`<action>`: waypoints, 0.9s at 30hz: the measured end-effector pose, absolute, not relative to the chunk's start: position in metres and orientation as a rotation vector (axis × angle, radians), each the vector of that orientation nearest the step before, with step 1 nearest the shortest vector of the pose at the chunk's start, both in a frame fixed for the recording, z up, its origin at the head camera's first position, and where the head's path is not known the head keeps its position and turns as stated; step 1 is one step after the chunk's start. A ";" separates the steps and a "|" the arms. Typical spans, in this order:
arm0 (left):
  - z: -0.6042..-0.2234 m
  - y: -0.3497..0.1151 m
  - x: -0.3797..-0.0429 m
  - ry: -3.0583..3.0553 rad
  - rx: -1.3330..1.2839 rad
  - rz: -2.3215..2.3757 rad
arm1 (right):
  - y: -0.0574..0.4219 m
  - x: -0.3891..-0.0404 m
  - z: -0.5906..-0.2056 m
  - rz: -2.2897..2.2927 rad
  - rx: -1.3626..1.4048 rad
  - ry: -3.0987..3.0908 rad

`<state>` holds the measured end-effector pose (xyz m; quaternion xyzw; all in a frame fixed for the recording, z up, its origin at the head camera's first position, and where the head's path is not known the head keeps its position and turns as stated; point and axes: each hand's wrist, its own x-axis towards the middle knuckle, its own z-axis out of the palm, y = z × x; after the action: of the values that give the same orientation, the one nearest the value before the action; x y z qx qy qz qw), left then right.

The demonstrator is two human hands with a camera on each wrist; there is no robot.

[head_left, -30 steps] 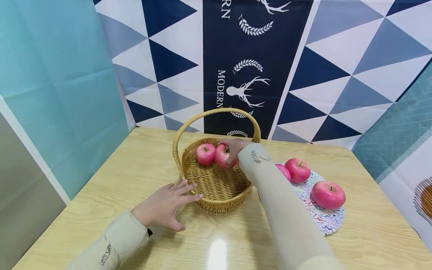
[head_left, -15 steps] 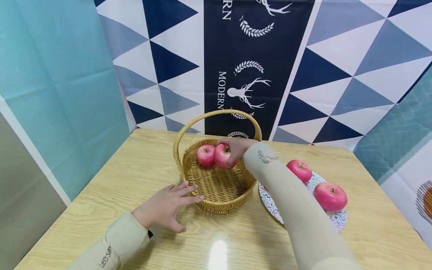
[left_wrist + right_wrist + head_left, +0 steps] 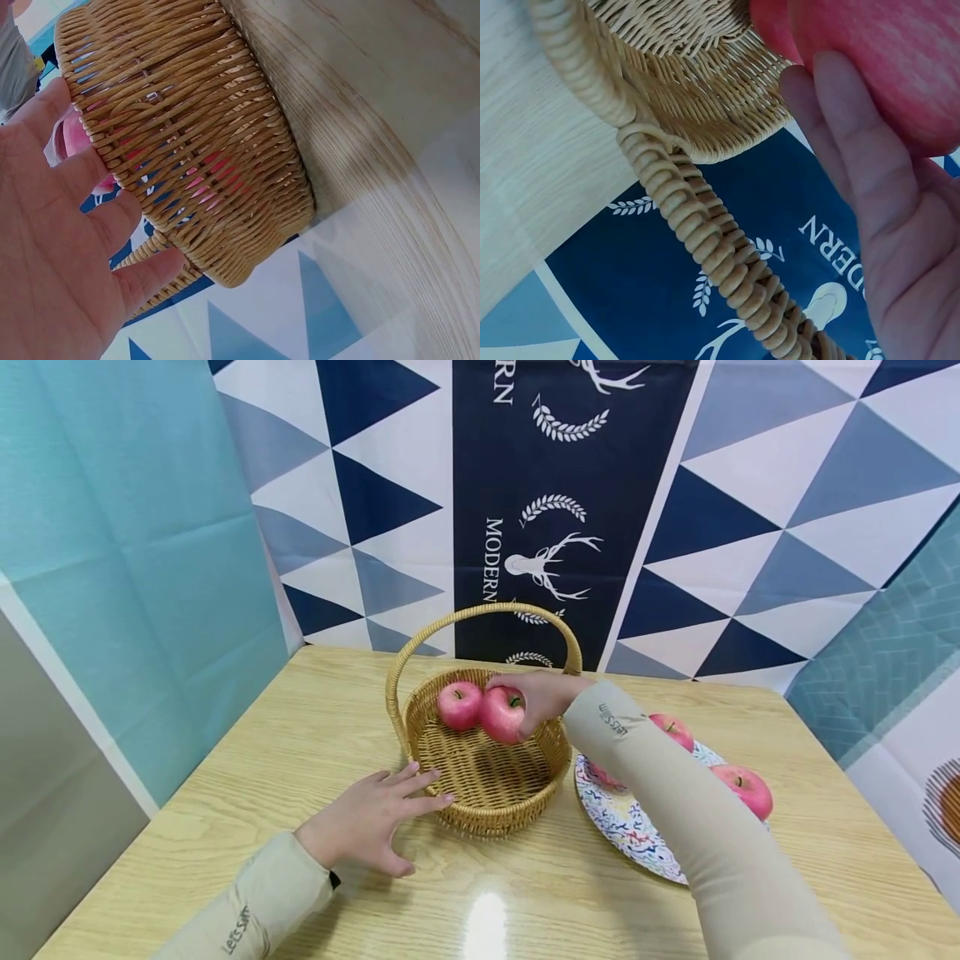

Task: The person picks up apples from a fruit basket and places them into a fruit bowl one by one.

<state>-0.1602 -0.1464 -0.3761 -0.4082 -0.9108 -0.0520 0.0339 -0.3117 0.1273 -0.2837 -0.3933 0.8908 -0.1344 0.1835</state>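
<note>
My right hand [image 3: 546,695] grips a pink-red apple [image 3: 499,717] inside the wicker basket [image 3: 487,820], thumb on the near side and fingers over the back. Another apple [image 3: 459,705] lies in the basket just left of it. In the right wrist view the fingers lie along the side of the held apple [image 3: 892,60]. My left hand [image 3: 365,823] has its fingers spread, the tips at the basket's near left rim. The left wrist view shows those fingertips against the woven wall [image 3: 187,142], with pink apple showing through the gaps.
Right of the basket lies a round patterned plate [image 3: 637,837] with apples, including one at the back [image 3: 672,732] and one at the right [image 3: 745,788]; my right sleeve [image 3: 690,810] partly covers it. The tall basket handle [image 3: 435,628] arches over the basket before a patterned backdrop [image 3: 517,460].
The right forearm has swung to the right. Over the last half second, the held apple has shifted slightly right and toward me within the basket. The left hand stays at the rim.
</note>
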 end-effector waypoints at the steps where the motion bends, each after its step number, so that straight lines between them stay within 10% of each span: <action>1: -0.376 -0.147 -0.160 -2.811 -1.252 -0.158 | 0.127 -0.312 -0.284 -0.375 -1.127 2.501; 27: -0.374 -0.146 -0.160 -2.818 -1.265 -0.128 | 0.151 -0.285 -0.266 -0.465 -1.316 2.213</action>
<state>-0.1601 -0.1462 -0.3741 -0.4090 -0.9112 -0.0415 0.0250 -0.2848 0.1508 -0.2664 -0.4857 0.8168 -0.1716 0.2597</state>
